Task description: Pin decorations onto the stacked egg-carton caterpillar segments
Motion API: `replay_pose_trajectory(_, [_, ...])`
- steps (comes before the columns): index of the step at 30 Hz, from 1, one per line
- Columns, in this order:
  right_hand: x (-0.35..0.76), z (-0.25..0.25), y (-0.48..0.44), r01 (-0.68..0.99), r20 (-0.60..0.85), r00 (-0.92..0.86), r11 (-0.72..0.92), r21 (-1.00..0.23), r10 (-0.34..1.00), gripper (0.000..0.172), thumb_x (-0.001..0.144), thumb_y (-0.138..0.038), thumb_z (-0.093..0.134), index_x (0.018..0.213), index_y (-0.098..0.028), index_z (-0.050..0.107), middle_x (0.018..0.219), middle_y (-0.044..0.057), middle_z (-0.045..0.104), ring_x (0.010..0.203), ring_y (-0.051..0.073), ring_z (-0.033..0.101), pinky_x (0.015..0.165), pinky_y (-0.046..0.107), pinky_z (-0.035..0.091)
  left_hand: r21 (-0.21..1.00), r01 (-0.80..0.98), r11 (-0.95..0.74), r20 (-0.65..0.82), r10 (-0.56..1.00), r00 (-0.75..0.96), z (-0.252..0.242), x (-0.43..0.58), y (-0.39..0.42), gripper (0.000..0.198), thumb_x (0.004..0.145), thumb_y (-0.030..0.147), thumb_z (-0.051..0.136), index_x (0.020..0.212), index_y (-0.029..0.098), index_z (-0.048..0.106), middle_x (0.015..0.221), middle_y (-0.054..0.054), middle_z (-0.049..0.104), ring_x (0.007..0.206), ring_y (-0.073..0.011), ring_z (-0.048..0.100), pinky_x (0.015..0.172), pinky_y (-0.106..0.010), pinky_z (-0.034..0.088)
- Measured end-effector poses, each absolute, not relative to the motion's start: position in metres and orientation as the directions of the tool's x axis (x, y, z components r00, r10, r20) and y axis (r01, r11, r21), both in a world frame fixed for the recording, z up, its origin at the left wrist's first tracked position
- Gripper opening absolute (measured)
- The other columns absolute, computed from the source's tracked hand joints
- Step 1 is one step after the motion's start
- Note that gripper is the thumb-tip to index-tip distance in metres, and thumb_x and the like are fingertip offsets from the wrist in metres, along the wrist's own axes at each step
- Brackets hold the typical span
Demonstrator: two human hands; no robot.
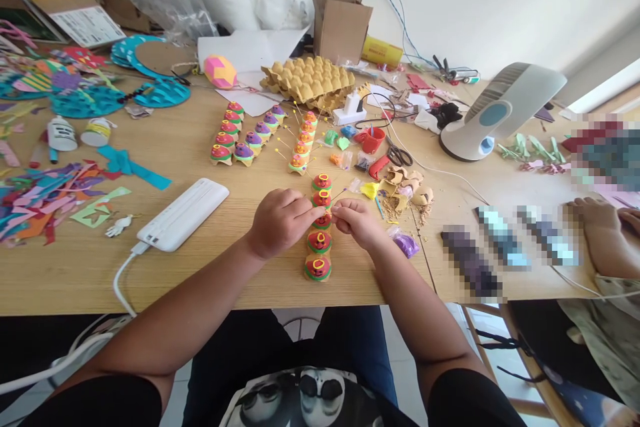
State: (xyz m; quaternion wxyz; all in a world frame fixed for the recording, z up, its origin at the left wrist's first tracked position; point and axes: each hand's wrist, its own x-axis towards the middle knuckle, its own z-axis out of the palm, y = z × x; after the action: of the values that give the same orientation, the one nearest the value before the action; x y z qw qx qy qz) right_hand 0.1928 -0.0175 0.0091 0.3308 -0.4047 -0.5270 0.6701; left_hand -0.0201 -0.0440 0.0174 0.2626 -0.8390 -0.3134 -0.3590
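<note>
A strip of egg carton cups covered in red and green clay, with yellow loops and small faces, lies lengthwise in front of me. From its left side my left hand reaches in, closed, thumb and fingertips pinched over the middle cup. My right hand is closed in a pinch on the opposite side, close to the left fingertips. Whatever is between the fingers of either hand is too small to make out. Beyond stand an orange strip with yellow-tipped pins, a purple strip and another red strip.
A white power bank with a cable lies left, near paper strips. Right are purple clay, torn carton pieces, scissors and a white fan. Egg trays lie behind. Another person's hand rests far right.
</note>
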Motion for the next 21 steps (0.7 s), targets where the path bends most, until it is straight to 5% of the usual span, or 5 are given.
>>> replay_pose_trajectory(4, [0.202, 0.009, -0.011, -0.071, -0.232, -0.498, -0.306, -0.949, 0.836, 0.035, 0.072, -0.049, 0.073, 0.063, -0.020, 0.056, 0.043, -0.009, 0.036, 0.040, 0.005, 0.021, 0.044, 0.023, 0.012, -0.147, 0.751, -0.644, 0.838, 0.321, 0.440, 0.018, -0.030, -0.041, 0.016, 0.090, 0.017, 0.073, 0.104, 0.024, 0.074, 0.077, -0.001, 0.069, 0.082, -0.0208, 0.059, 0.073, -0.034, 0.042])
replay_pose_trajectory(9, [0.203, 0.009, -0.011, 0.263, 0.011, -0.324, 0.102, -0.959, 0.946, 0.051, 0.088, -0.060, 0.057, 0.056, -0.021, 0.050, 0.049, -0.005, 0.040, 0.047, 0.008, 0.032, 0.050, 0.026, 0.024, 0.025, 0.785, -0.619, 0.830, 0.451, 0.329, 0.013, -0.036, -0.032, 0.010, 0.095, 0.021, 0.065, 0.105, 0.022, 0.069, 0.081, -0.003, 0.071, 0.080, -0.0217, 0.058, 0.074, -0.035, 0.043])
replay_pose_trajectory(13, [0.204, 0.018, -0.016, 0.636, 0.224, -0.232, 0.322, -0.701, 0.946, 0.055, 0.100, -0.056, 0.042, 0.059, -0.021, 0.054, 0.056, 0.001, 0.051, 0.058, 0.014, 0.049, 0.060, 0.029, 0.033, 0.204, 0.755, -0.623, 0.787, 0.563, 0.251, 0.003, -0.032, -0.027, 0.012, 0.101, 0.020, 0.051, 0.101, 0.019, 0.063, 0.085, -0.006, 0.071, 0.083, -0.0226, 0.060, 0.077, -0.036, 0.044])
replay_pose_trajectory(18, [0.222, 0.052, -0.037, 0.856, 0.191, -0.217, 0.281, -0.433, 0.957, 0.024, 0.099, -0.029, 0.049, 0.109, -0.024, 0.070, 0.089, 0.005, 0.072, 0.077, 0.020, 0.063, 0.066, 0.030, 0.037, 0.390, 0.749, -0.536, 0.734, 0.672, 0.099, -0.006, -0.028, -0.024, 0.020, 0.105, 0.026, 0.042, 0.099, 0.019, 0.059, 0.083, -0.006, 0.066, 0.079, -0.0211, 0.060, 0.075, -0.034, 0.044])
replay_pose_trajectory(21, [0.248, 0.063, -0.057, 0.905, 0.114, -0.193, 0.222, -0.362, 0.975, 0.020, 0.097, -0.036, 0.056, 0.103, -0.024, 0.071, 0.093, 0.005, 0.071, 0.079, 0.021, 0.064, 0.069, 0.032, 0.042, 0.484, 0.719, -0.499, 0.681, 0.730, 0.049, -0.006, -0.026, -0.025, 0.021, 0.105, 0.032, 0.044, 0.097, 0.019, 0.059, 0.080, -0.005, 0.065, 0.075, -0.0195, 0.060, 0.071, -0.032, 0.043])
